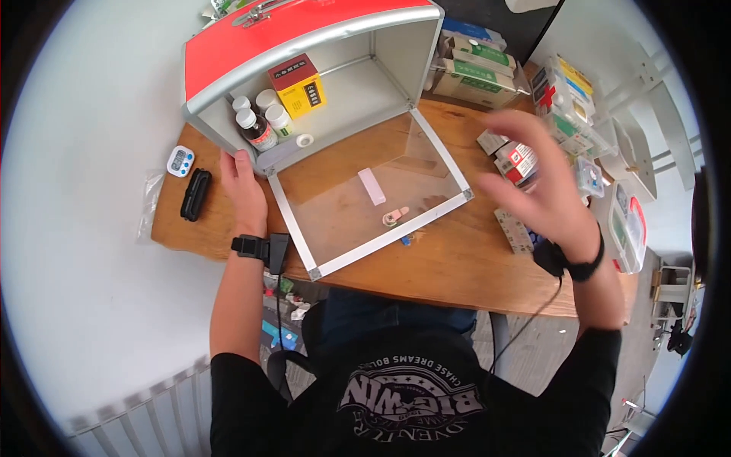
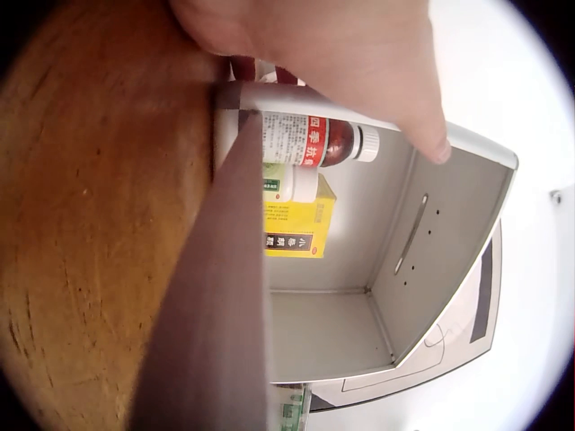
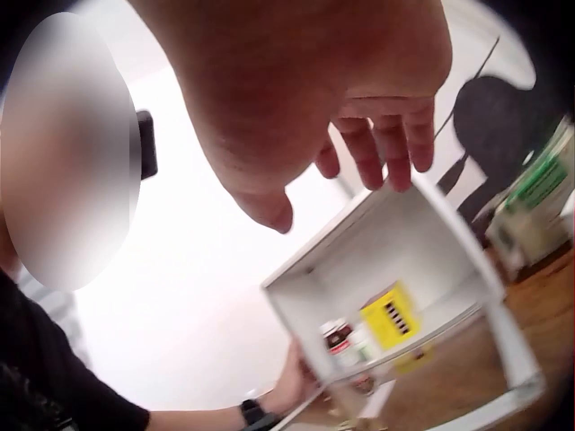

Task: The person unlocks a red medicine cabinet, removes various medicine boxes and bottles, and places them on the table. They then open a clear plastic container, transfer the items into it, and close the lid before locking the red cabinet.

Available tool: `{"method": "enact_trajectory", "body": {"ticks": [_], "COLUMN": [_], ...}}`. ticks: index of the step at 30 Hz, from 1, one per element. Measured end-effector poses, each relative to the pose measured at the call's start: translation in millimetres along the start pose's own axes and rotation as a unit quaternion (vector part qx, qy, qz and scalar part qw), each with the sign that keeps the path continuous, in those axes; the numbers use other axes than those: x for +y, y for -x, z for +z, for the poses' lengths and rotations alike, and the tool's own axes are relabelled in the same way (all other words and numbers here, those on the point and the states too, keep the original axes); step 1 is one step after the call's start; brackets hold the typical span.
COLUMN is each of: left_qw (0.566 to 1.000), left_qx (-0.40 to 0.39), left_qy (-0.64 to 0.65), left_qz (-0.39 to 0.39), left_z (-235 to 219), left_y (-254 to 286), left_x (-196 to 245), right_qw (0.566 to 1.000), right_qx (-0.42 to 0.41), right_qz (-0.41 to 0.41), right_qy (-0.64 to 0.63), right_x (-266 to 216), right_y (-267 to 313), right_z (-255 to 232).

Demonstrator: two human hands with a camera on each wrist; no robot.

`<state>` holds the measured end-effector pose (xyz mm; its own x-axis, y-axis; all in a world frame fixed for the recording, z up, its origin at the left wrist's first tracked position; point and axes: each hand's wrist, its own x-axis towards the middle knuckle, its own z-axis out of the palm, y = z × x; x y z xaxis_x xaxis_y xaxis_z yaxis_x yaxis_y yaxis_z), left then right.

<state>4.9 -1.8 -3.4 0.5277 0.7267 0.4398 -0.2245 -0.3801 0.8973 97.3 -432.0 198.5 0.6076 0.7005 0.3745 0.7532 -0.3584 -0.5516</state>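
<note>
A red, silver-edged medicine case stands with its front facing the person. Its clear, white-framed door lies folded down over the table. Inside, at the left, are a brown bottle with a white cap, several white-capped bottles, a yellow medicine box and a small white roll. My left hand holds the case's lower left side, thumb over the front edge in the left wrist view. My right hand is raised with spread fingers over the table's right side, holding nothing.
A blue-and-white timer and a black case lie left. Small medicine boxes and a blister pack lie under the right hand. Cartons stand at the back, clear bins far right.
</note>
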Motion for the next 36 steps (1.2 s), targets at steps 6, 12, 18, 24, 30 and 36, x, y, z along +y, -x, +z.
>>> {"method": "enact_trajectory", "body": {"ticks": [6, 12, 18, 24, 30, 36], "left_qw": [1.000, 1.000, 1.000, 0.999, 0.999, 0.999], "left_qx": [-0.014, 0.000, -0.006, -0.019, -0.031, -0.021], "left_qy": [0.011, 0.026, 0.021, 0.027, 0.045, 0.036], "left_qz": [-0.003, -0.003, -0.007, -0.012, -0.007, -0.005], "left_z": [2.1, -1.8, -0.3, 0.2, 4.7, 5.1], "left_y": [0.6, -3.4, -2.4, -1.0, 1.2, 2.1], "left_x": [10.8, -3.0, 4.1, 6.4, 19.9, 19.6], "right_qw": [0.999, 0.983, 0.989, 0.998, 0.988, 0.975], "right_qx": [-0.037, -0.036, 0.027, 0.038, 0.060, -0.034], "right_qz": [-0.015, 0.177, 0.146, 0.037, 0.080, 0.132], "right_qy": [-0.030, 0.029, -0.024, -0.031, 0.117, 0.173], "right_x": [-3.7, -13.4, 15.9, 22.5, 107.1, 120.4], "right_y": [-155.1, -235.1, -209.1, -97.9, -67.8, -63.9], "right_z": [156.7, 227.3, 194.2, 68.9, 38.7, 53.4]}}
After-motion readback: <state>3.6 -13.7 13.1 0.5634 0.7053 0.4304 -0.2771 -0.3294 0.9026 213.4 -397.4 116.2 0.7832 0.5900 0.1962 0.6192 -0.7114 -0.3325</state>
